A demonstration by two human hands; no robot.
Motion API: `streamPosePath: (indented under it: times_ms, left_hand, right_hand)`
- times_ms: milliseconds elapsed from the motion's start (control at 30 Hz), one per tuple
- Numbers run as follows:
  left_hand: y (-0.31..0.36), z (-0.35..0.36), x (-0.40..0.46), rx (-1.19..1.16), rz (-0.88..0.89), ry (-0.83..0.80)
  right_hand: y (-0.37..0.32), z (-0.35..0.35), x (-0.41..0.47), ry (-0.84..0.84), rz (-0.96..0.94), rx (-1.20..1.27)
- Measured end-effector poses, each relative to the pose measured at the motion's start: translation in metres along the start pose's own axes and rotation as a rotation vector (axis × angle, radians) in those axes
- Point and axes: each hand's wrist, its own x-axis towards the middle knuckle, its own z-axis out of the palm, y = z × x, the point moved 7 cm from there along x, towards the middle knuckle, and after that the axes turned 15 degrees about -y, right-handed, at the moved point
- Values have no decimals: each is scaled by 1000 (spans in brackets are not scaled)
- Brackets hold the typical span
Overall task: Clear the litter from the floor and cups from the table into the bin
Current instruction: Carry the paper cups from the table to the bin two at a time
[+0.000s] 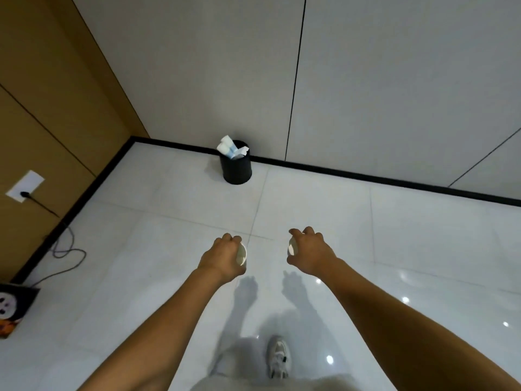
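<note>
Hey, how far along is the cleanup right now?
Done: white litter already sticks out of the black bin, and no litter shows on the visible floor. In hand: the left hand and right hand each grip a paper cup. Left: carry both to the bin and drop them in.

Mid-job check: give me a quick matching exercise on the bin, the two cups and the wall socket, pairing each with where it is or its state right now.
Things:
1. black bin
2. cup in left hand
3. cup in right hand
4. wall socket

Places or states:
A. on the brown wall, cable plugged in
B. gripped by the left hand, left of the floor joint
C. by the wall ahead, white litter sticking out
D. gripped by the right hand, mouth facing left

Pairs: 1-C, 2-B, 3-D, 4-A
</note>
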Motion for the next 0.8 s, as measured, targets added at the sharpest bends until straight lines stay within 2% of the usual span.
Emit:
streamPosePath:
  times_ms: [333,567,800]
  left_hand:
    - [-69,-161,182,-45,-71,24]
    - [-84,-276,285,-7,-35,23]
    - [-91,-355,390,-60,-76,5]
  right_hand:
    - [-79,-132,199,-25,-64,-15]
    - [-117,-228,306,-27,-54,27]
    - [-132,-311,419,-63,-78,-7]
